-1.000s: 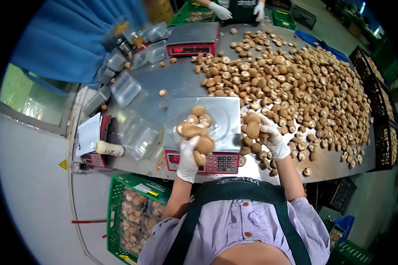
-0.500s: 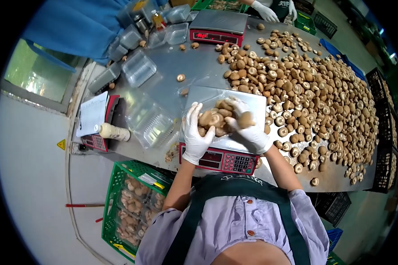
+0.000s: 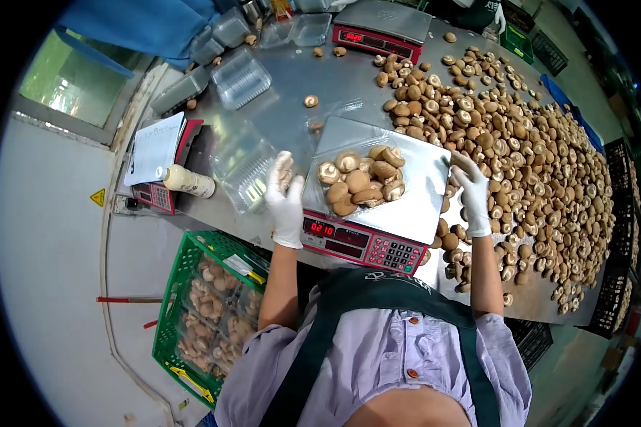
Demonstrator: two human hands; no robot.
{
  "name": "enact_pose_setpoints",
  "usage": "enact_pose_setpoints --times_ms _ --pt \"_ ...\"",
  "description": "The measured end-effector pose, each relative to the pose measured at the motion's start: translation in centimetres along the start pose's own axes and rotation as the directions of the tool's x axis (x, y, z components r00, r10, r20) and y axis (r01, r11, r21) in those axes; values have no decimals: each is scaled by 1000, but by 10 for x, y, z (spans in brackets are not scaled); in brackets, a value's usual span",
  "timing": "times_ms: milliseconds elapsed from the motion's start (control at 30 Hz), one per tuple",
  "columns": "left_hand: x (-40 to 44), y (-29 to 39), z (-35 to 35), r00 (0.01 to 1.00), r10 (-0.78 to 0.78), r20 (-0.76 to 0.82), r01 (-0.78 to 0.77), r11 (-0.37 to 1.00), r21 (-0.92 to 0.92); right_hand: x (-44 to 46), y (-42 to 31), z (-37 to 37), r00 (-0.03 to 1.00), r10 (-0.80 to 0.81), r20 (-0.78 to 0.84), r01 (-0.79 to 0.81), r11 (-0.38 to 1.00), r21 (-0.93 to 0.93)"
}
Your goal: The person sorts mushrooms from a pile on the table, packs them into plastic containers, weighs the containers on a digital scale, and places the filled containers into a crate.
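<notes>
A clear plastic tray [image 3: 319, 196] of brown mushrooms [image 3: 357, 182] rests on the metal pan of a red scale [image 3: 363, 245], whose lit display seems to read 0210. To the left of the scale, my white-gloved left hand [image 3: 286, 203] is raised with thumb and fingers apart, touching neither tray nor mushrooms. My right hand [image 3: 473, 196], gloved too, hovers by the pan's right edge, fingers spread and slightly bent, with nothing visible in it. Beside it spreads a large heap of loose mushrooms [image 3: 520, 171].
Empty clear trays [image 3: 242, 78] lie at the left and back. A second red scale [image 3: 381, 32] stands at the back, with a bottle [image 3: 186, 181] and papers [image 3: 155, 149] at left. A green crate [image 3: 174, 313] of packed mushrooms sits below. Another person's gloved hand [image 3: 500, 19] shows far off.
Both hands have drawn away from the mushrooms, left hand to the left and right hand to the right. The tray's contents are now uncovered, and the scale's display is lit. My view has shifted slightly.
</notes>
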State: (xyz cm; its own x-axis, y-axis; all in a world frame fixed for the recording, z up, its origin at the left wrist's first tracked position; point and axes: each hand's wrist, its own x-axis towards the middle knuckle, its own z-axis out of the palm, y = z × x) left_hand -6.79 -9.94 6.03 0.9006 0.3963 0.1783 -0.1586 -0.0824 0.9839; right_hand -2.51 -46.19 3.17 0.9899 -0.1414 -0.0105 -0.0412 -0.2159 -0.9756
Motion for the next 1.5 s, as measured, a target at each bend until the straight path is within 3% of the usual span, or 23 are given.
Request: enact_pose_setpoints --times_ms 233,400,733,833,933,1000,1033,1133,1167,1233,1367,1400,1500 --pt "24 9 -33 969 -216 -115 201 971 -128 -37 50 -70 972 102 -212 -85 993 85" --pt "44 4 -31 942 -335 -17 332 937 -111 -57 80 -93 937 156 -314 -118 984 136" --pt "81 -35 1 872 -475 122 488 820 -298 -59 59 -79 963 157 -219 -143 987 76" --pt "90 -40 11 884 -457 97 464 834 -297 -56 22 -49 984 49 -172 -60 997 -56" --pt "97 -46 18 888 -453 79 455 843 -288 -57 -31 -5 1000 -18 -18 15 992 -124" --pt "98 -48 21 881 -468 65 467 841 -272 -60 -62 27 949 -283 136 313 896 -316" --pt "98 -47 22 882 -469 51 467 851 -239 -59 -61 44 888 -421 186 457 853 -254" --pt "96 -42 22 883 -468 40 464 856 -230 -46 -76 76 788 -572 230 608 658 -446" --pt "94 -40 21 884 -466 38 462 856 -233 -37 -79 80 786 -573 232 610 656 -445" --pt "92 -36 18 901 -434 30 431 881 -198 -20 -90 88 707 -612 354 689 483 -541" --pt "91 -36 17 904 -426 25 423 887 -184 -8 -83 99 656 -578 485 741 371 -560" --pt "91 -36 17 904 -428 21 425 889 -173 -6 -80 100 651 -579 491 745 364 -558" --pt "90 -37 17 902 -430 20 428 890 -157 -3 -70 103 701 -558 445 713 574 -403"
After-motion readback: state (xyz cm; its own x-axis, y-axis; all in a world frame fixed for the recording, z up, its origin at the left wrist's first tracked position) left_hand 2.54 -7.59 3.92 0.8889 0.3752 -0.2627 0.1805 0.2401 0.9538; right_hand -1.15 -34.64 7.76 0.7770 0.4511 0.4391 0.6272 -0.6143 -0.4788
